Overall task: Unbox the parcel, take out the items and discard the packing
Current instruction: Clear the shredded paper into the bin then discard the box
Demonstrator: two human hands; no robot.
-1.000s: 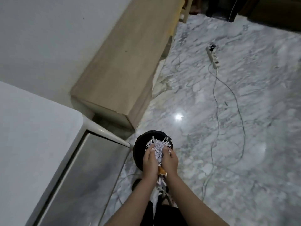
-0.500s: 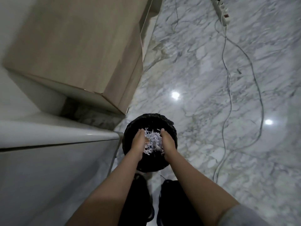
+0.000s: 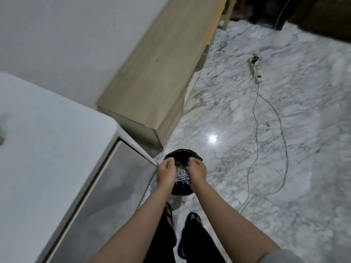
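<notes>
White shredded paper packing [image 3: 182, 177] sits bunched between your palms, directly over the round black bin [image 3: 182, 156] standing on the marble floor beside the counter's corner. Your left hand [image 3: 166, 172] and right hand [image 3: 198, 171] both curl inward, pressing the shreds so none scatter when you drop them.

It looked like a room in a home. The floor [image 3: 284, 114] was polished white marble with grey veins, a low wooden cabinet [image 3: 157, 76] ran along a plain white wall [image 3: 66, 38], a power strip [image 3: 255, 70] with its cord lay loose on the floor, and the person wore sandals [image 3: 192, 220].
</notes>
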